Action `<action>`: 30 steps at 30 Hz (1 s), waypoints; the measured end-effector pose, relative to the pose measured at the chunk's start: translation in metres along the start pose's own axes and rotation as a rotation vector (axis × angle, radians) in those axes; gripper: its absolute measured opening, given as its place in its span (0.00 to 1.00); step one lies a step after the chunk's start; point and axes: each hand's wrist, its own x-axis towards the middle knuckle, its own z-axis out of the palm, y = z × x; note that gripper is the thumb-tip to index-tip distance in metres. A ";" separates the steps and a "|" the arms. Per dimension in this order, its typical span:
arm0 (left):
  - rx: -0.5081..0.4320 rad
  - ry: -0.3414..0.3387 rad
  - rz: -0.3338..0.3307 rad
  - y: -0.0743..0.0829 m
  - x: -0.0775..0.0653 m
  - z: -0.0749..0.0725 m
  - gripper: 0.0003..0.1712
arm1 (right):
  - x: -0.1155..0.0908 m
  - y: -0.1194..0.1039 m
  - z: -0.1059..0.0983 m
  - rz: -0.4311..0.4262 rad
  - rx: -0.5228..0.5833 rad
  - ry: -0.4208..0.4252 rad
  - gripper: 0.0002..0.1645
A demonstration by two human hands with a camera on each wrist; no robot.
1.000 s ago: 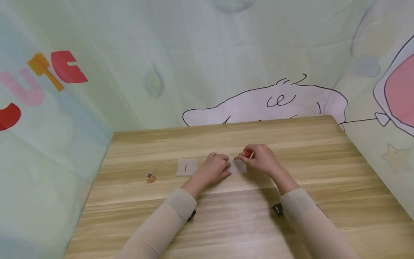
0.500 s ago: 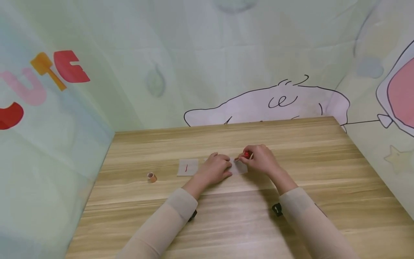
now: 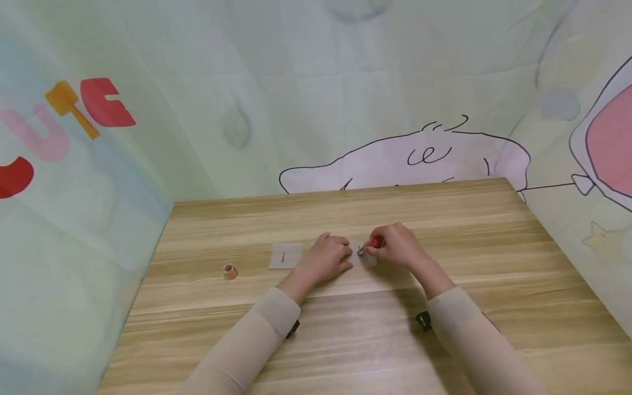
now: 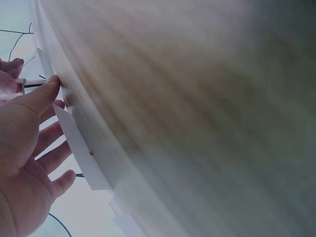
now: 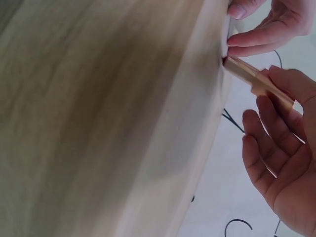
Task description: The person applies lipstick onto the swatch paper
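My right hand (image 3: 399, 245) pinches a lipstick (image 5: 256, 84) with a gold-copper tube and a red base end. Its tip touches a white paper square (image 3: 366, 259), where a short red mark shows. My left hand (image 3: 327, 257) rests on the left part of that paper, fingers fairly straight in the left wrist view. A pale edge beside this hand looks like more paper, mostly hidden under it. Left of it lies another white paper square (image 3: 292, 262) bearing a red stroke. The copper-coloured lipstick cap (image 3: 230, 271) stands further left, its hollow end up.
The wood-grain table (image 3: 345, 340) meets a printed cloth backdrop (image 3: 276, 109) at the back and sides. Black wrist-camera parts (image 3: 423, 320) show beside the sleeves.
My right hand has moved the lipstick slightly toward me over the paper, and a short red mark now shows there. The left hand stays in place.
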 end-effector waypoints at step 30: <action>-0.216 0.173 -0.063 -0.013 -0.010 -0.009 0.19 | -0.020 -0.006 -0.025 0.024 0.350 0.275 0.08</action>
